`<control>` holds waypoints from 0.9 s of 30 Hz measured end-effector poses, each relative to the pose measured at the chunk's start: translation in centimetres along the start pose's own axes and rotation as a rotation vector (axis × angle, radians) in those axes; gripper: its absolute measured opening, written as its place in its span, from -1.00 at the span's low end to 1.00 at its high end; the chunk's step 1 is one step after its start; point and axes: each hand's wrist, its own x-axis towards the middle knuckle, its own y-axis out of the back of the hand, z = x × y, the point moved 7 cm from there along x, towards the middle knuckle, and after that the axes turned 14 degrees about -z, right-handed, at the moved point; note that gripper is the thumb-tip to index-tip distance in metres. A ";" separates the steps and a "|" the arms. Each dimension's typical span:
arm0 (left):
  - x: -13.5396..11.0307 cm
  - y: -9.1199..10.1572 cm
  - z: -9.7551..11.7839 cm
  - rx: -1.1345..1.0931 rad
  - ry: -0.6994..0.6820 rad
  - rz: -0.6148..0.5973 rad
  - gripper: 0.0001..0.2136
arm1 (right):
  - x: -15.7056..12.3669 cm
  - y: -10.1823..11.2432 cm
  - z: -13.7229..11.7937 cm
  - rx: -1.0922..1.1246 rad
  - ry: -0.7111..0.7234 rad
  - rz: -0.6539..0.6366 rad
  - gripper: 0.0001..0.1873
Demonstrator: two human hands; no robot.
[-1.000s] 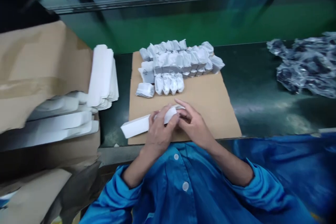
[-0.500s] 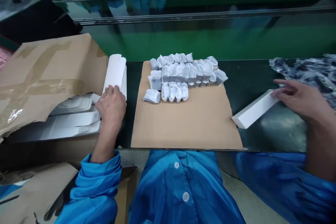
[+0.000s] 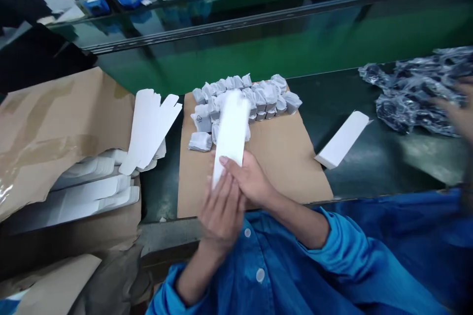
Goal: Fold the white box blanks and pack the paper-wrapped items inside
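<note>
The dark green belt (image 3: 369, 177) spans the view. At nine o'clock a brown shipping box (image 3: 55, 123) holds stacks of flat white cartons (image 3: 148, 128). A cardboard sheet (image 3: 288, 157) lies at centre, with small wrapped packets (image 3: 266, 96) along its twelve o'clock edge. A heap of dark plastic bags (image 3: 406, 93) sits at two o'clock, and a made-up white box (image 3: 342, 140) lies just off the sheet's three o'clock side. Over the sheet, the left hand (image 3: 221, 211) and right hand (image 3: 253, 182) both grip the six o'clock end of one flat carton (image 3: 232, 123), which points towards twelve. It looks light, thin and easily creased, so it is best held by its long edges.
</note>
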 end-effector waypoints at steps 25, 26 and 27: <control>1.7 0.8 -8.6 -0.680 0.532 -0.375 -0.94 | -7.4 0.0 -4.8 -1.603 0.353 -0.279 -0.61; 1.6 1.1 -8.5 -0.686 0.530 -0.340 -0.92 | -7.4 0.3 -4.9 -1.579 0.355 -0.239 -0.61; 1.5 1.4 -8.2 -0.730 0.533 -0.266 -0.85 | -7.3 0.9 -5.2 -1.562 0.346 -0.165 -0.61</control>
